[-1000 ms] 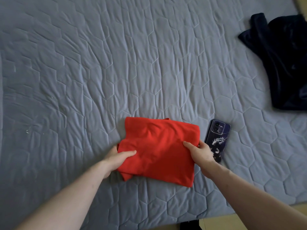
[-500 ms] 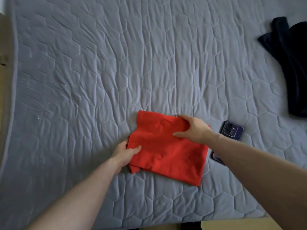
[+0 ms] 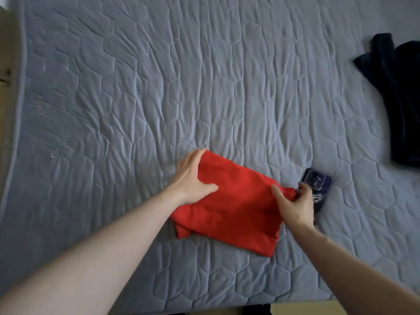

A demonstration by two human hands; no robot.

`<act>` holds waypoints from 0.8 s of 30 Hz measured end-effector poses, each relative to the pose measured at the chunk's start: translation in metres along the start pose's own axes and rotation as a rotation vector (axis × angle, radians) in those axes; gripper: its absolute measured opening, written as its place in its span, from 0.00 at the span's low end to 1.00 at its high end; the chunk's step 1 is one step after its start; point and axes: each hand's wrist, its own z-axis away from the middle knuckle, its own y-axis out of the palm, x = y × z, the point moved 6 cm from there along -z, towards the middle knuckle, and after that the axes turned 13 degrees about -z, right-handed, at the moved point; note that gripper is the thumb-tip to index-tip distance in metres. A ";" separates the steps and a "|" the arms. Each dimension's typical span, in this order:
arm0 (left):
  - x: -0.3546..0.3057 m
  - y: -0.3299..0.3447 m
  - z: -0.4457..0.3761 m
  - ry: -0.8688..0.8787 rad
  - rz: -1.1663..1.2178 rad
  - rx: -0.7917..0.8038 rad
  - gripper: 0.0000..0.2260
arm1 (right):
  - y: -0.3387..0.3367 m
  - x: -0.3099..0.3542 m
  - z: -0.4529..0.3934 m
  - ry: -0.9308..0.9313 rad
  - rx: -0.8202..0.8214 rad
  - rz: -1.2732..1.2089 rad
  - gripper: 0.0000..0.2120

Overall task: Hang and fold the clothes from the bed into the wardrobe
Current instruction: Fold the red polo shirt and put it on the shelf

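A home bedroom is shown: most of the view is filled by a grey quilted mattress [image 3: 204, 87], on which clothing and a phone [image 3: 318, 185] are laid.

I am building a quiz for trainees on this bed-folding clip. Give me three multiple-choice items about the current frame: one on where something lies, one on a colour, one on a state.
1. Where does the phone lie?
A. Beside the red garment's right edge
B. On top of the dark garment
C. At the bed's left edge

2. What colour is the garment under the hands?
A. Grey
B. Red
C. Navy

3. What is the right hand doing?
A. Resting flat on the phone
B. Hanging idle off the bed
C. Pinching the red garment's right edge

Answers:
1 A: the phone sits on the bed just right of the red garment, far from the dark garment.
2 B: the folded cloth is plainly red.
3 C: the right hand has thumb and fingers closed on the cloth's edge, while the left hand grips the far left corner.
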 end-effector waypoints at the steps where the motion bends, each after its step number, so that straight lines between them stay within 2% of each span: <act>1: -0.006 0.002 -0.009 0.012 -0.025 0.098 0.53 | 0.001 -0.015 0.011 0.092 0.023 -0.071 0.40; 3: -0.007 0.008 -0.023 -0.052 -0.030 0.288 0.54 | 0.006 -0.039 0.028 0.232 0.095 -0.219 0.38; 5: -0.002 0.016 -0.031 -0.128 -0.048 0.428 0.52 | 0.010 -0.051 0.033 0.283 0.133 -0.352 0.32; 7: 0.008 0.023 -0.027 -0.169 -0.041 0.526 0.51 | 0.012 -0.055 0.031 0.309 0.152 -0.436 0.26; 9: 0.022 0.029 -0.015 -0.185 -0.005 0.562 0.45 | 0.012 -0.057 0.029 0.360 0.175 -0.507 0.21; 12: 0.041 0.035 0.008 -0.202 0.057 0.472 0.22 | 0.017 -0.059 0.030 0.443 0.225 -0.562 0.17; 15: 0.053 0.040 0.029 -0.253 0.248 0.320 0.11 | 0.030 -0.052 0.033 0.462 0.280 -0.575 0.22; 17: 0.056 0.047 0.046 -0.345 0.454 0.282 0.10 | 0.040 -0.044 0.035 0.452 0.293 -0.578 0.27; 20: 0.064 0.056 0.066 -0.456 0.552 0.173 0.10 | 0.047 -0.034 0.036 0.375 0.232 -0.553 0.33; 22: 0.070 0.057 0.078 -0.532 0.515 0.070 0.09 | 0.048 -0.029 0.034 0.329 0.184 -0.518 0.35; 24: 0.078 0.055 0.087 -0.620 0.340 -0.069 0.14 | 0.049 -0.026 0.031 0.321 0.175 -0.510 0.31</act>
